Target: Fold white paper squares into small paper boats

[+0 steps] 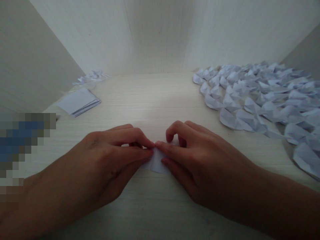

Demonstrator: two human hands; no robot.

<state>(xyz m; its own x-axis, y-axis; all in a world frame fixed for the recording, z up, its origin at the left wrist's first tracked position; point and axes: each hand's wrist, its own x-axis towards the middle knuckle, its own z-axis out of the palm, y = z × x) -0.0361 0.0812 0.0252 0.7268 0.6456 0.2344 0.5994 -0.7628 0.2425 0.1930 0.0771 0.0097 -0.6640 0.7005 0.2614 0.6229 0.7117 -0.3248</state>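
A small piece of white paper (pixel 158 162) with a crease or folded edge down its middle lies on the pale wooden tabletop. My left hand (pixel 112 156) grips its left side, thumb and fingertips pressed together. From the other side my right hand (pixel 192 156) pinches the paper between thumb and index finger, its other fingers curled. The index fingertips of both hands meet at the top of the fold. Much of the paper is hidden beneath the fingers.
Many folded white paper pieces (pixel 252 96) spread over the right side of the table (pixel 147 110). A stack of flat paper sheets (pixel 77 101) lies at the left, with small paper scraps (pixel 92 77) behind it. Pale panels (pixel 160 36) enclose the back and sides. A pixelated patch covers the left edge.
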